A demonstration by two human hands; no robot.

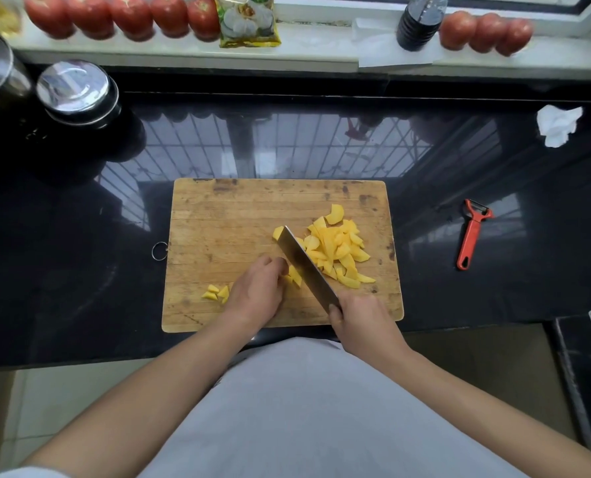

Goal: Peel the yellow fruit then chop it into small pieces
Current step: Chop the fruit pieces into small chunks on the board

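A wooden cutting board (218, 215) lies on the black counter. A pile of yellow fruit slices (338, 248) covers its right side. A few small yellow pieces (215, 293) sit near its lower left. My right hand (361, 322) grips the handle of a cleaver (304, 265), whose blade slants up and left across the board. My left hand (257, 291) is curled, fingers down on a piece of yellow fruit (294, 276) right against the blade's left face. Most of that piece is hidden under my fingers.
A red peeler (471, 234) lies on the counter right of the board. A crumpled white tissue (557, 125) sits at the far right. Steel lidded pots (76, 94) stand at the back left. Tomatoes (125, 15), a packet (249, 20) and a dark bottle (419, 22) line the windowsill.
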